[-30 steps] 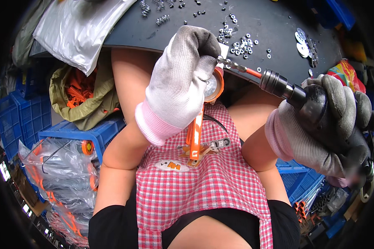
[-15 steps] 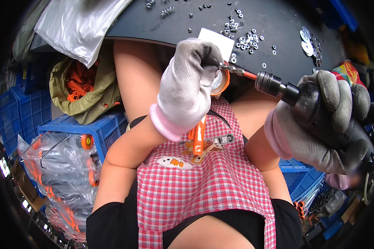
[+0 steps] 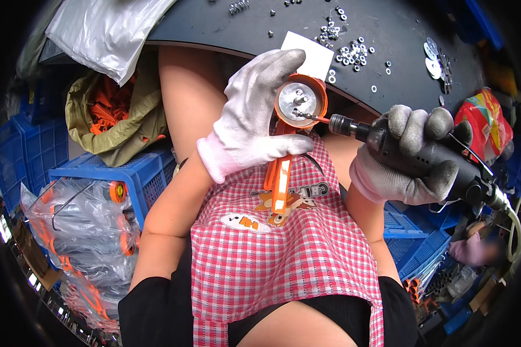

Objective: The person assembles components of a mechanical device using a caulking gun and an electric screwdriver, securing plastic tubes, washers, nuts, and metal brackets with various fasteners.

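An orange tool part (image 3: 321,95) with a round cup and a long handle stands upright in front of the apron. Inside its cup lies a silver metal disc (image 3: 289,104) with a central stud. My left hand (image 3: 246,115), in a white and pink glove, is at the cup's left side with fingers stretched and thumb apart, the thumb across the upper handle. Gloved in grey and pink, my right hand (image 3: 388,178) is closed around a black power screwdriver (image 3: 408,151). The bit (image 3: 308,115) points left, its tip at the disc's lower edge with a small fastener there.
On the dark table (image 3: 214,29) lie nuts and washers (image 3: 353,55), a white card (image 3: 309,49), springs (image 3: 238,7) and metal discs (image 3: 433,66). At left are a sack (image 3: 121,144) of orange parts and a blue crate (image 3: 139,176) with bagged parts (image 3: 87,225). A hose (image 3: 514,225) trails from the screwdriver.
My left hand has gone from pinched at the bit tip to spread beside the cup. The screwdriver has moved left and down, bringing its bit to the disc, which now shows fully.
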Motion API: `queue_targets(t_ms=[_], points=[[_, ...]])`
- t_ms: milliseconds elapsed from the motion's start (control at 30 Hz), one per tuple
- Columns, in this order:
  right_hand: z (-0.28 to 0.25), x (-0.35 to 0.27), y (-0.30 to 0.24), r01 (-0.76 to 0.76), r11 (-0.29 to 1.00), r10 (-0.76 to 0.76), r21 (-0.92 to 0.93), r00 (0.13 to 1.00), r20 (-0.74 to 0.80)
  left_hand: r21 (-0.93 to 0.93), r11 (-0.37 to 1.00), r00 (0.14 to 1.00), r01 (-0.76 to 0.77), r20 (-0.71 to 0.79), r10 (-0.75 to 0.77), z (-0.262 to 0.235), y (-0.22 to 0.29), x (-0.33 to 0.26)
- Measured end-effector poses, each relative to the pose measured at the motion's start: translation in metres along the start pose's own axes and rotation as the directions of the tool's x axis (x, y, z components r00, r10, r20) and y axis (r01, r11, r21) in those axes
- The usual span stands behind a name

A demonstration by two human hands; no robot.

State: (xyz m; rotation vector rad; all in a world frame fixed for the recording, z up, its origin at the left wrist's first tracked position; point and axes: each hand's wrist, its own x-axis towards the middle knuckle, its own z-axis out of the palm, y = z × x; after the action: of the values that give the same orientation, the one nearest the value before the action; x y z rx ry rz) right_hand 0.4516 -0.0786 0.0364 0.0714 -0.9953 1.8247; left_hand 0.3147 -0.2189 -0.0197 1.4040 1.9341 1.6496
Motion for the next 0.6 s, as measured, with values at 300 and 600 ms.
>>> queue_targets(t_ms=[300,600], points=[[0.026,0.013,0.011,-0.099,0.965,0.135,-0.241,0.981,0.139,-0.074,0.993,0.996,0.088,-0.02,-0.089,0.021,-0.007,0.005],[0.043,0.034,0.023,-0.221,0.872,0.354,-0.437,0.901,0.251,0.059,0.998,0.989,-0.034,-0.141,0.043,0.029,-0.016,0.008]])
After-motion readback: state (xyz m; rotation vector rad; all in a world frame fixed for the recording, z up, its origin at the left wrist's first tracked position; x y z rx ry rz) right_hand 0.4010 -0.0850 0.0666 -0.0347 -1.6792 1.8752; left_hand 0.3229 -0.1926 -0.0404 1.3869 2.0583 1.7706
